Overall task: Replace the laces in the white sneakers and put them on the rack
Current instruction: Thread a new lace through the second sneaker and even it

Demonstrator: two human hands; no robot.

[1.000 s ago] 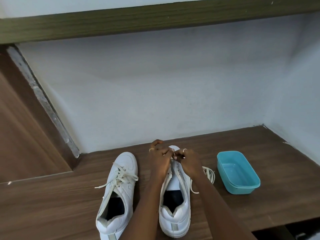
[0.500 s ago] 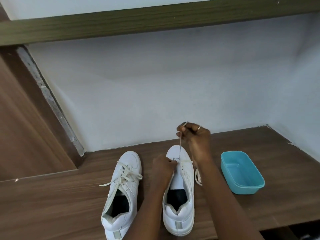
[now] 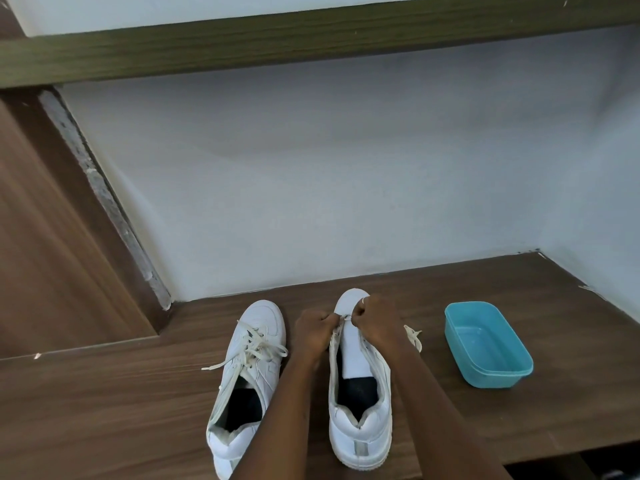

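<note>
Both the left hand [image 3: 313,329] and right hand [image 3: 378,323] are pinched on the lace [image 3: 346,319] at the toe of the shoe [image 3: 360,434]. If it is tugged unevenly, one end could be drawn out.

Looks domestic: wood-laminate shelf [image 3: 104,410] below the grip, plain white wall [image 3: 346,185] behind it, wooden board [image 3: 311,39] overhead, blue plastic tub [image 3: 495,377] to the grip's right, white sneaker [image 3: 258,317] to its left.
</note>
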